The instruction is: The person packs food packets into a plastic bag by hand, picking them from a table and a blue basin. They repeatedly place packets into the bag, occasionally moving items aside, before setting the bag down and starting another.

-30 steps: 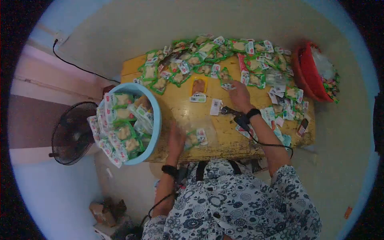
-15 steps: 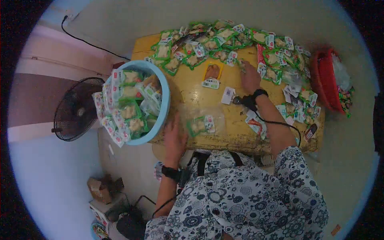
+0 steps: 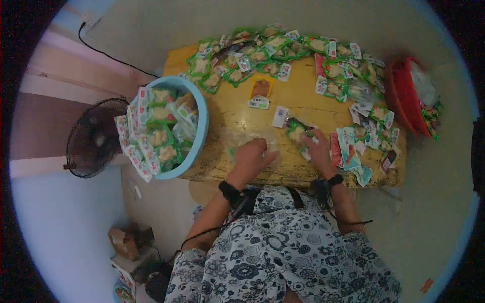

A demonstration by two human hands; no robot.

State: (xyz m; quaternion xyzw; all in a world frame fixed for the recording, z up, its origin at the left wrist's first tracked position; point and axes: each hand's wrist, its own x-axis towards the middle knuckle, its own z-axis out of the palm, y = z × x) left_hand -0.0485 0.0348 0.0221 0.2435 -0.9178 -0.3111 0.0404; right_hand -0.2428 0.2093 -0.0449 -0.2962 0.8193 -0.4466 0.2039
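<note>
My left hand (image 3: 252,157) rests over a clear plastic bag (image 3: 270,136) near the front of the yellow table (image 3: 217,116); a green packet beneath is mostly hidden. Its fingers are partly bent, and what they hold is unclear. My right hand (image 3: 317,149) grips a small green-edged packet (image 3: 295,133) with pale food inside, just right of the bag. Behind the hands lie a white card (image 3: 280,116) and a yellow packet with brown food (image 3: 261,89).
A blue basin (image 3: 202,121) full of packets stands at the left, with a black fan (image 3: 96,136) beside it. Green packets (image 3: 242,62) line the table's back and right. A red basket (image 3: 404,96) stands at the right.
My right hand has come back from the rear packets toward the front, now with a green packet. My left hand has moved right, from beside the blue basin onto the clear bag.
</note>
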